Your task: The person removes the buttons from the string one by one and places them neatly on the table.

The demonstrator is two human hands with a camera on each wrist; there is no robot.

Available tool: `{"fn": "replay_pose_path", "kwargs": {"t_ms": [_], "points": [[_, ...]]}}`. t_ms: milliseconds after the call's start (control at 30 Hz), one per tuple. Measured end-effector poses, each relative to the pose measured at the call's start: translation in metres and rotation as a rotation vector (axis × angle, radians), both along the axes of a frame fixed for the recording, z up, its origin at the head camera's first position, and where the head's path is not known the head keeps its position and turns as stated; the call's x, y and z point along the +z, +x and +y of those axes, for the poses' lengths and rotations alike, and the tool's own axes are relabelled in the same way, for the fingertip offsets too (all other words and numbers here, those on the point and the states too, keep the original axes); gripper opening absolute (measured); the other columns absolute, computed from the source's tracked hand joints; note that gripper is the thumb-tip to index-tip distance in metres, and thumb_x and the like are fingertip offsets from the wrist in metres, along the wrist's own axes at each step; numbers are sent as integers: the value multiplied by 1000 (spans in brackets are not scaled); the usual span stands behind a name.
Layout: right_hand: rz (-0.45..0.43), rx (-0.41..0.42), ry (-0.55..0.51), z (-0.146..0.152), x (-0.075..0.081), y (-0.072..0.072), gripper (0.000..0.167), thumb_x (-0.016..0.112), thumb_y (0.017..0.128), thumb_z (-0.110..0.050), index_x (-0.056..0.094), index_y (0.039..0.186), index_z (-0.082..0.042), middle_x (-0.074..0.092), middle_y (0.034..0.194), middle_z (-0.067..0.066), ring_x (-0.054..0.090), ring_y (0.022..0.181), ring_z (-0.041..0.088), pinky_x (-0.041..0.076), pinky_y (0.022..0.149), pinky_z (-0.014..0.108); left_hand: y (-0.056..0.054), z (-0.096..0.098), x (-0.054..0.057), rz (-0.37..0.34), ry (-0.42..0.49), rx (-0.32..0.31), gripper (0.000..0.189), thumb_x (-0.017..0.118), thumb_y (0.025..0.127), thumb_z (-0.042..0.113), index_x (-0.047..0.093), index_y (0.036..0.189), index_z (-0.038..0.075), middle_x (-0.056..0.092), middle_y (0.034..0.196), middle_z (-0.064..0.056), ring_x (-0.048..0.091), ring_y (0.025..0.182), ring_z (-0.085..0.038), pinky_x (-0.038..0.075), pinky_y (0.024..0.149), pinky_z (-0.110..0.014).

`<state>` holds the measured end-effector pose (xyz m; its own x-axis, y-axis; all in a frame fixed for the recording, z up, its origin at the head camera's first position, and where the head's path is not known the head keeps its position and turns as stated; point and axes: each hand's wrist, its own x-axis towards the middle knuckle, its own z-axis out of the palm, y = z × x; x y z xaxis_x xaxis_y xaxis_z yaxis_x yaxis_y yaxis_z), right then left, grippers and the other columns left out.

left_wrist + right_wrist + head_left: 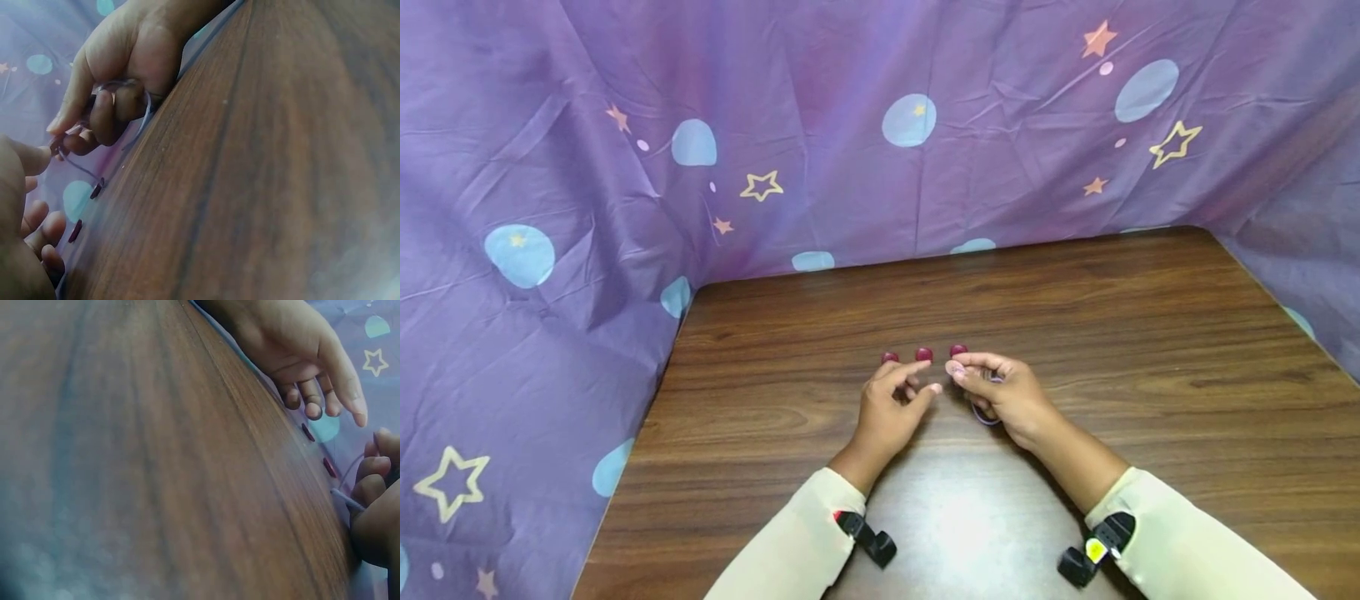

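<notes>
My right hand (1013, 402) pinches a small round button-like disc (954, 367) between thumb and forefinger; it looks pale and shiny in the head view. A thin lilac cord (148, 110) loops around that hand's curled fingers and runs up to the pinched disc. Across from it, my left hand (882, 410) holds nothing, its thumb and forefinger spread apart and its other fingers loosely bent. Just beyond the hands, three dark red discs lie in a row on the wooden table: a left one (890, 357), a middle one (924, 355) and a right one (958, 350).
The brown wood-grain table (760, 358) reaches back to a purple curtain (850, 167) printed with stars and blue spots, which also hangs along both sides. A bright light reflection lies on the tabletop between the forearms. Each sleeve carries a black wrist camera (868, 537).
</notes>
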<state>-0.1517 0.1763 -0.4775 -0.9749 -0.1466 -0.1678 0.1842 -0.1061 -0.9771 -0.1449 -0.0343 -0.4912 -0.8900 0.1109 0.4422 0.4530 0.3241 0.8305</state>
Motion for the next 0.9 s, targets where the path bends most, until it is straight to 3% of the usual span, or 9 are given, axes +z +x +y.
{"fn": "replay_pose_path", "kwargs": {"t_ms": [300,500,700,900], "points": [[13,12,69,-5,0,-1,42,79,99,-10,68,137,5,65,77,-10,50,58,3,43,51,17,1,-2,2,-76,57,-25,40,87,88,1,79,127,2,69,96,-23,65,79,-22,51,70,-15],[36,28,103,-5,-1,1,44,81,100,-16,69,136,5,64,75,-8,51,58,3,44,51,18,1,-3,3,-112,41,-48,46,88,88,3,77,132,3,68,103,-23,67,84,-32,50,72,-16],[48,71,128,-5,-2,3,45,77,102,-16,67,139,8,69,77,-6,52,59,3,44,52,19,1,-4,2,-98,10,-105,47,89,88,2,74,132,-2,68,106,-24,69,84,-37,56,74,-25],[87,77,164,-6,-1,4,41,80,101,-18,72,133,7,68,76,-7,52,60,4,45,53,19,1,-5,2,-93,6,-135,46,88,89,3,75,133,1,68,106,-23,67,79,-30,59,73,-27]]}}
